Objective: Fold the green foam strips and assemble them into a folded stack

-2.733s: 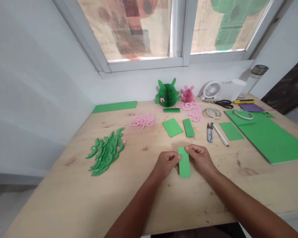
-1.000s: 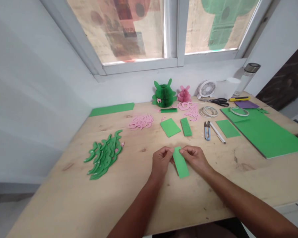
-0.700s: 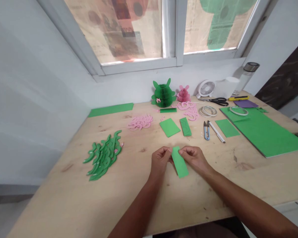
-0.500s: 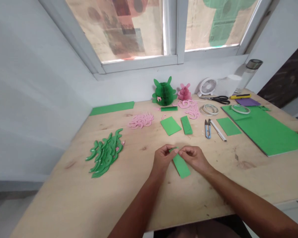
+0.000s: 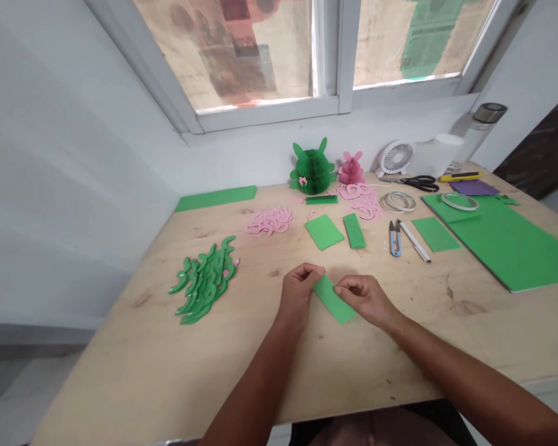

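Note:
A narrow green paper strip [image 5: 335, 301] slants between my two hands above the wooden table. My left hand [image 5: 301, 286] pinches its far end between thumb and fingers. On the strip's right edge, my right hand [image 5: 363, 296] has its thumb and fingertips pressed together; whether the paper lies between them is hard to make out. Just beyond the hands lie a light green paper rectangle [image 5: 324, 231] and a narrower green piece [image 5: 354, 231] with outlines on it. To the left is a pile of green curved cutouts [image 5: 207, 282].
Pink cutouts [image 5: 270, 221] lie toward the back. Blue thread snips [image 5: 395, 240], a white pen [image 5: 415, 241], tape rolls [image 5: 398, 202] and black scissors [image 5: 418, 182] are at the right. A large green sheet [image 5: 516, 248] covers the right side. A green honeycomb paper figure [image 5: 312, 172] stands by the wall.
My right hand has slid from near the strip's far end down along its right edge, apart from my left hand. The view has shifted slightly.

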### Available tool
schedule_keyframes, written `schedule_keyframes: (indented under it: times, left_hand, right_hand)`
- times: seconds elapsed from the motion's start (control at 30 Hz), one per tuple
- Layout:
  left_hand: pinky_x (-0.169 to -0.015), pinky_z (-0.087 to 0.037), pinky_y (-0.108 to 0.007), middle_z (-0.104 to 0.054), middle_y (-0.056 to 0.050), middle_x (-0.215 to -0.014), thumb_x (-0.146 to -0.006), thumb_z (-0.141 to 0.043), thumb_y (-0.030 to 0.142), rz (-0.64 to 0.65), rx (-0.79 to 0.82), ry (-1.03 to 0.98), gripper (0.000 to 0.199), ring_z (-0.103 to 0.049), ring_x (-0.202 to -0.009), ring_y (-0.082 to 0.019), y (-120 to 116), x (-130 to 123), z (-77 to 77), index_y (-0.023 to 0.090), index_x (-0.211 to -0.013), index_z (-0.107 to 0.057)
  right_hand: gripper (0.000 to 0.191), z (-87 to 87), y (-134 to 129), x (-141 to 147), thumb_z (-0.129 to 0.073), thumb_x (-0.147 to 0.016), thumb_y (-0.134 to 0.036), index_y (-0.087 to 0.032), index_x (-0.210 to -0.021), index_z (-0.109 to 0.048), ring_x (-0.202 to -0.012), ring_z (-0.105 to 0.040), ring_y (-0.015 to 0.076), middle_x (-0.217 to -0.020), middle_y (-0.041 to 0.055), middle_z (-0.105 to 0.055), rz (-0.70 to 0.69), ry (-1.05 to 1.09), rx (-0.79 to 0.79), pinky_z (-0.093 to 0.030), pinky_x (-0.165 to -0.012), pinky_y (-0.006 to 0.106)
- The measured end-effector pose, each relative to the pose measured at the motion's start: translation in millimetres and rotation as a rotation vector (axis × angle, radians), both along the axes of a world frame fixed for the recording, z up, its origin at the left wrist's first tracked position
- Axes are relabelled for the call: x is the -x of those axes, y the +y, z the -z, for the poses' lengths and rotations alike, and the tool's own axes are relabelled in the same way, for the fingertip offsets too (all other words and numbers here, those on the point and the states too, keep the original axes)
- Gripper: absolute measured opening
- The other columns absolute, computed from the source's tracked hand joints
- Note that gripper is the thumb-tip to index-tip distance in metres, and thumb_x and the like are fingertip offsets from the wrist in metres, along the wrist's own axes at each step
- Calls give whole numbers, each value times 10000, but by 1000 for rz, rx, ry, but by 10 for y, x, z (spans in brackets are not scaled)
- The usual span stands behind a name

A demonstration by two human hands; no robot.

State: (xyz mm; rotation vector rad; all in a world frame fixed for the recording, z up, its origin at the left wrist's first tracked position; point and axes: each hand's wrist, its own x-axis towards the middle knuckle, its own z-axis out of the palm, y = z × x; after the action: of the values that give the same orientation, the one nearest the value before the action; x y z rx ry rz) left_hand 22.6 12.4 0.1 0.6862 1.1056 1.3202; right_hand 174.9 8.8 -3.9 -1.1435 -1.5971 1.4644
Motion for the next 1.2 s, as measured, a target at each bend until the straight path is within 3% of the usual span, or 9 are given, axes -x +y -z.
schedule_keyframes:
  times: [0.4,0.53,0.63,0.7,0.8,1.0,1.2]
  left_hand:
    - [-507,-377,-169,-524,30,-599,-516,-764,238,-217,10,-74,213,-467,-557,-69,126,369,-64,147,-578,-581]
    - [-495,-384,-158,-516,40,-607,-512,-764,211,-301,19,-126,229,-475,-559,-64,150,441,-68,147,-594,-561]
    - [-511,-401,-156,-529,40,-633,-514,-768,218,-304,42,-197,243,-488,-574,-62,145,368,-58,144,-629,-567]
    - [-533,-411,-154,-535,42,-637,-518,-772,220,-304,48,-232,249,-496,-585,-59,130,284,-42,143,-631,-563]
    - [-545,-416,-154,-537,43,-629,-531,-772,226,-310,38,-223,246,-502,-588,-60,101,167,-8,145,-629,-561]
    - [-545,-419,-158,-545,34,-634,-540,-775,266,-198,33,-166,255,-510,-596,-65,72,66,51,145,-648,-578]
    - [-557,-455,-204,-559,26,-665,-541,-764,273,-126,23,-36,258,-534,-598,-88,62,87,9,154,-684,-585]
  right_hand:
    - [223,97,-10,-17,-561,-751,-322,-173,-589,-598,-508,-437,106,-533,-17,-510,-49,-52,-22,-319,-466,217]
    - [256,27,6,-32,-544,-776,-358,-170,-610,-596,-504,-439,107,-536,-17,-508,89,-56,-41,-326,-474,222]
    - [244,-23,19,-39,-511,-814,-379,-171,-787,-635,-633,-519,132,-699,12,-589,174,-22,-102,-391,-577,240]
    - [264,-8,17,-27,-527,-813,-374,-183,-970,-617,-715,-543,144,-789,21,-600,143,19,-99,-414,-633,250]
    - [354,80,4,15,-586,-778,-356,-193,-1091,-563,-628,-512,120,-691,-18,-539,45,69,-33,-398,-565,227]
    - [142,242,34,35,-580,-762,-310,-170,-774,-598,-510,-469,92,-594,-31,-526,-13,86,29,-357,-483,209]
    - [169,211,135,-49,-587,-736,-329,-161,-743,-597,-453,-466,89,-503,-47,-501,152,104,9,-352,-443,204]
